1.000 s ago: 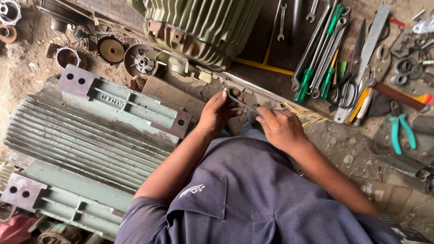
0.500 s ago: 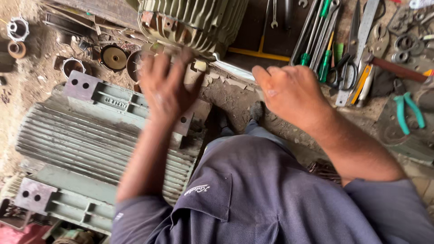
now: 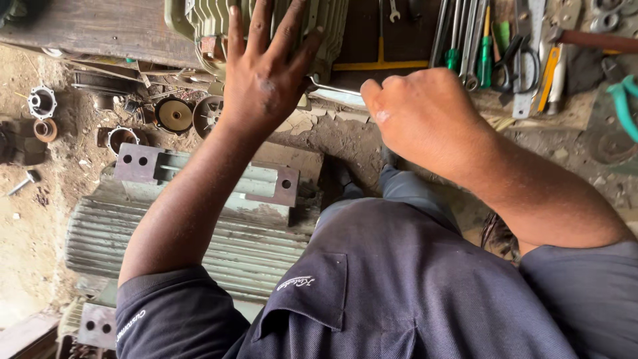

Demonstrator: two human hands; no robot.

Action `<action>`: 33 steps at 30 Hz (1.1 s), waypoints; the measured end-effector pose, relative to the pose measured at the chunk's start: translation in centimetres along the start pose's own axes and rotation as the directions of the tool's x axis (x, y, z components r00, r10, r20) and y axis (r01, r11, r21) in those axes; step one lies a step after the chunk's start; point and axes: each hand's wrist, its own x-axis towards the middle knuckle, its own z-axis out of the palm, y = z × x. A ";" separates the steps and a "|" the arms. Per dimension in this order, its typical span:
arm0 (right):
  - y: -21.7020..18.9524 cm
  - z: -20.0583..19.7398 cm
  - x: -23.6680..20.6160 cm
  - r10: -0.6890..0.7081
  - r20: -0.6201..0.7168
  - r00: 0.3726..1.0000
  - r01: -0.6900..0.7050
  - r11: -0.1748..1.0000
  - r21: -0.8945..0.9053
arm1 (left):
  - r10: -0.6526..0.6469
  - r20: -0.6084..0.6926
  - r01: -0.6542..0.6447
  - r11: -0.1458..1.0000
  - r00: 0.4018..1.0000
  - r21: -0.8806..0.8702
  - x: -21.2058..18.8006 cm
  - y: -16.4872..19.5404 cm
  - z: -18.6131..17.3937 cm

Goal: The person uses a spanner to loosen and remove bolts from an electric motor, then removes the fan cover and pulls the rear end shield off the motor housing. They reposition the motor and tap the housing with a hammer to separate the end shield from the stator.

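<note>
Left hand [image 3: 266,80] spread open, reaching onto the far motor [image 3: 266,26]; right hand [image 3: 425,119] fisted, contents hidden; next needs a firm hold

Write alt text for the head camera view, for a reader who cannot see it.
A person's left hand spreads open against a ribbed green motor housing, while the right hand is curled into a fist beside it. Screwdrivers, spanners and scissors lie in a row on the right, and a larger finned motor casing lies on the dirt floor below.
</note>
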 end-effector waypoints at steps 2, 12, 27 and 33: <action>-0.3 0.1 0.0 0.011 0.005 1.000 -0.011 1.000 -0.010 | -0.021 0.007 0.021 1.000 1.000 -0.016 -0.3 0.2 0.5; 0.0 1.2 -0.2 0.033 0.027 0.999 -0.035 0.997 0.067 | -0.116 -0.044 0.121 0.980 0.992 0.159 0.1 2.1 1.7; -1.4 3.1 -0.6 0.061 -0.126 0.990 -0.046 0.992 0.119 | -0.211 -0.002 0.211 0.978 0.978 0.009 -0.5 3.9 0.9; -0.8 3.5 -1.1 0.120 -0.279 0.953 -0.051 0.969 0.241 | -0.181 -0.018 0.181 0.983 0.983 0.004 -1.0 3.9 1.2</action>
